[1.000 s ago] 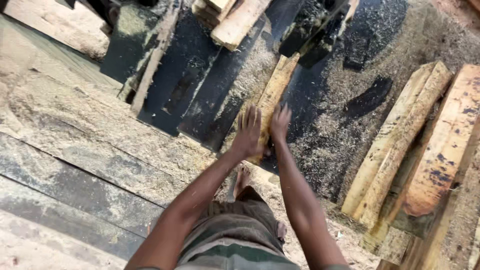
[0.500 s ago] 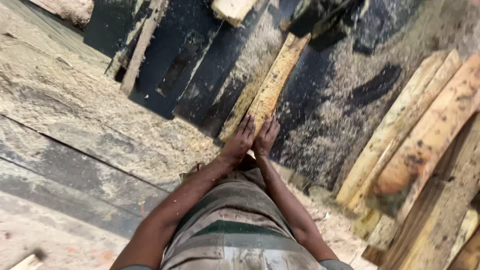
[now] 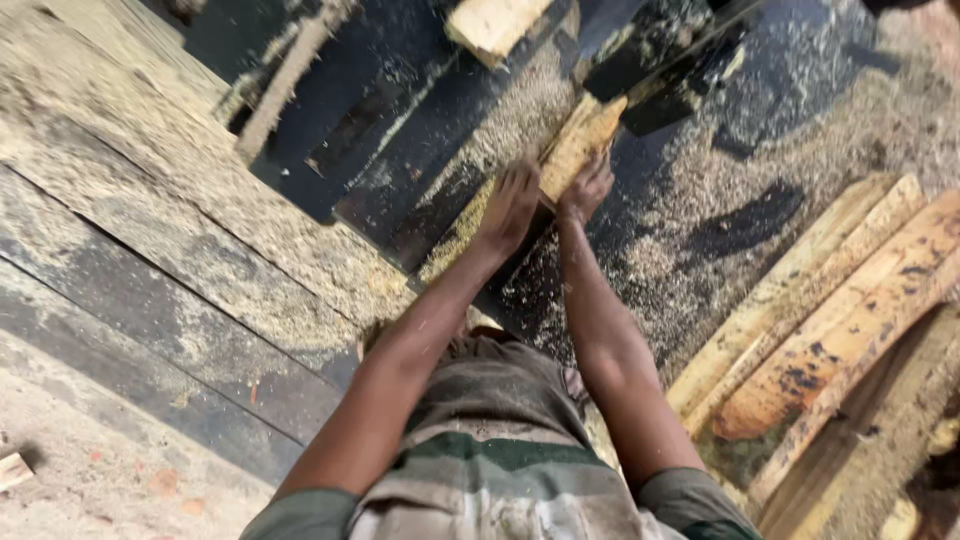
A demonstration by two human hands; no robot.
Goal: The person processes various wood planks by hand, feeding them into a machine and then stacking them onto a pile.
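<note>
Hands came first in our view: the left hand (image 3: 510,205) lay flat with fingers spread on the near end of a pale wood piece (image 3: 575,150), and the right hand (image 3: 587,187) pressed beside it on the same piece, fingers slightly curled over its edge. Neither hand closed around it, so far as we could tell; both bore down on it. We saw the wood piece as a short, yellowish, rough-sawn length, dusted with sawdust, running away from us toward the far right, where its far end met a dark machine part (image 3: 665,60). It rested on a dark table (image 3: 420,120) strewn with sawdust, about the middle of the scene.

We counted two hands, both our own, and one piece under them. One more pale offcut (image 3: 495,22) showed at the far edge. At the right, near us, we counted three long slabs (image 3: 830,330) with patches of bark, leaning side by side and touching. To the left ran broad dusty planks (image 3: 170,240), and one small wood scrap (image 3: 12,468) lay at the near left corner.
</note>
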